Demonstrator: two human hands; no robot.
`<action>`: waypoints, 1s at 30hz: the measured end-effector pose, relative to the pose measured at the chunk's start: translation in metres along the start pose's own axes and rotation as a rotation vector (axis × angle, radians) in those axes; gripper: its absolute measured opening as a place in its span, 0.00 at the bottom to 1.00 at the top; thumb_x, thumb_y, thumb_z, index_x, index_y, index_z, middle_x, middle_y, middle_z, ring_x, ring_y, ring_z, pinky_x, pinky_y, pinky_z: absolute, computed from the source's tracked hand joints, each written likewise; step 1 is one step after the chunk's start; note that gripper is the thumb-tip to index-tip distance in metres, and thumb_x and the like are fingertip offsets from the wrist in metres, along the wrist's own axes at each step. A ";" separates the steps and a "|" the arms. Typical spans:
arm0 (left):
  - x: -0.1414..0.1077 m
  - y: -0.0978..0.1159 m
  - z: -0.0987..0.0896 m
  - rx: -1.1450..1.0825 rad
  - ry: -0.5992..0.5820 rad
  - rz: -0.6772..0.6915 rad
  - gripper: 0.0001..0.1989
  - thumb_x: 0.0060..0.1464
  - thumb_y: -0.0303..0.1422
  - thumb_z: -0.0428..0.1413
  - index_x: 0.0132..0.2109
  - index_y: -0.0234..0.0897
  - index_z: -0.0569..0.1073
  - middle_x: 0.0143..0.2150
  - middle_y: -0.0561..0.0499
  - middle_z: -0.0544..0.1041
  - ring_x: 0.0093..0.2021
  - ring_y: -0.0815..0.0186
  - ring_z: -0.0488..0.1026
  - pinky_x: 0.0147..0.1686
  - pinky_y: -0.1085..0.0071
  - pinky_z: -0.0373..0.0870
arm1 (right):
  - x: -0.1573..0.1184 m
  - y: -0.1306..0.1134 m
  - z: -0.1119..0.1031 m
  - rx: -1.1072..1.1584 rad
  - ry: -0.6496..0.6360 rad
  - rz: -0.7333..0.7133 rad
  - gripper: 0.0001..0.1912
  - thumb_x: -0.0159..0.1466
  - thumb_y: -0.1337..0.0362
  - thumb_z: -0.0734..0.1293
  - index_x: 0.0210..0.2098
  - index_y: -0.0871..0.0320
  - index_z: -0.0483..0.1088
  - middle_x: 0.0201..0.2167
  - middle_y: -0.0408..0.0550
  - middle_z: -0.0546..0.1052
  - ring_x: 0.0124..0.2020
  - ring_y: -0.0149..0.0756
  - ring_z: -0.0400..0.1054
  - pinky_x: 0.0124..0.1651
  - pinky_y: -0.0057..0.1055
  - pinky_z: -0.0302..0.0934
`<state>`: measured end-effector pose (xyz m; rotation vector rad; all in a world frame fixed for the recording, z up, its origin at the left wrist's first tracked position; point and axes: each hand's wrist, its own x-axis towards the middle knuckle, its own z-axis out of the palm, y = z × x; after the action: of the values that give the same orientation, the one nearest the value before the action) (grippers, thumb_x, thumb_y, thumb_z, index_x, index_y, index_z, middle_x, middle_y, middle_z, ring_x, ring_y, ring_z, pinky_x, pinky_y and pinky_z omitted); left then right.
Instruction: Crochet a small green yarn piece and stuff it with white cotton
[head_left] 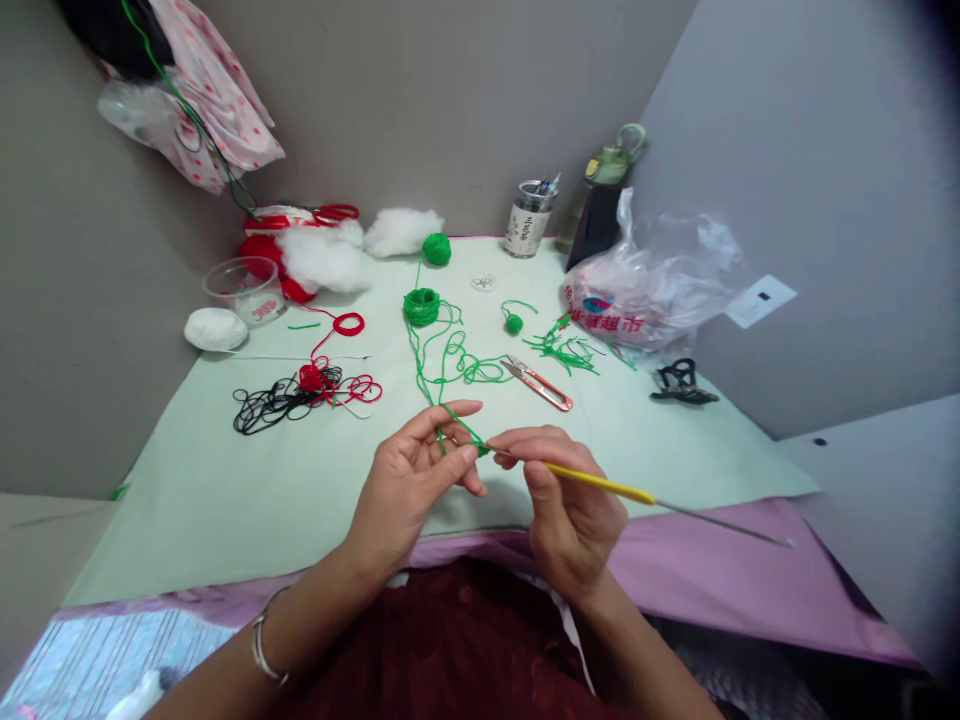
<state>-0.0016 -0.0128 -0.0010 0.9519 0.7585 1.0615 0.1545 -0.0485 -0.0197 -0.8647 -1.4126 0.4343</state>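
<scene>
My left hand pinches a small piece of green crochet between thumb and fingers, with green yarn running over its raised index finger. My right hand grips a crochet hook with a yellow handle; the hook's left tip meets the green piece, and its other metal end points to the lower right. The yarn trails back in loose loops to a green yarn bundle. Behind that sits a green ball. A smaller green ball lies to the right.
Orange thread snips lie beyond my hands, near green scraps. Black yarn and a red ring are at left, with a clear cup and white stuffing. A plastic bag, pen can and black clip stand right.
</scene>
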 end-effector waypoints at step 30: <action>0.003 0.002 0.004 -0.364 -0.025 -0.329 0.17 0.53 0.29 0.70 0.51 0.34 0.84 0.22 0.62 0.60 0.17 0.82 0.50 0.16 0.86 0.55 | -0.001 0.006 0.010 -0.292 0.051 -0.112 0.15 0.69 0.73 0.69 0.49 0.49 0.81 0.41 0.49 0.82 0.41 0.38 0.77 0.40 0.36 0.74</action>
<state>0.0021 -0.0108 0.0028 0.5077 0.6461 0.8570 0.1457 -0.0434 -0.0254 -1.0175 -1.4911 0.1202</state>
